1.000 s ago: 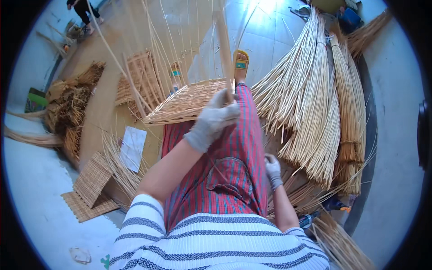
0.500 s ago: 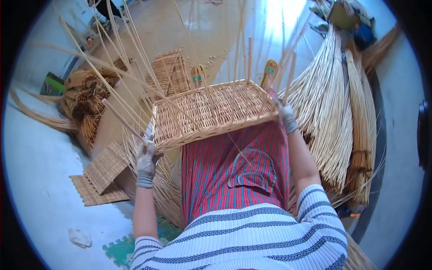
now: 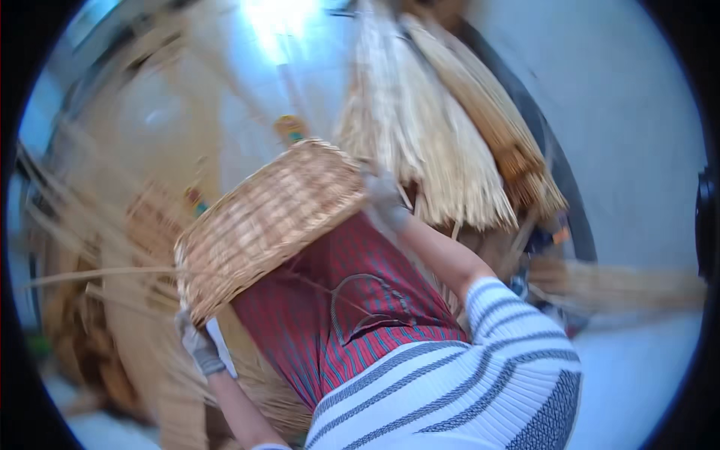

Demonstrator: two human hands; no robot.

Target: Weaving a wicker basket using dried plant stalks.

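Note:
A rectangular woven wicker panel (image 3: pixel 270 229) hangs tilted over my lap, its right end higher in the view than its left. My gloved left hand (image 3: pixel 199 346) grips its lower left corner, fingers closed there. At the opposite end, my gloved right hand (image 3: pixel 384 199) is closed on the right edge; motion smears the fingers. Thin loose canes stick out past the panel's left side, blurred. Beneath the panel is a red striped apron (image 3: pixel 352 285) across my lap.
Large bundles of pale canes (image 3: pixel 427 135) lean at the upper right, with a browner bundle (image 3: pixel 495 112) beside them. A blurred brown wicker heap (image 3: pixel 82 337) lies at the left. Slippered feet (image 3: pixel 289 127) show beyond the panel.
The view has swung to the right, so the cane bundles sit nearer the middle. The panel is now steeply slanted and further left in view, still held by both hands.

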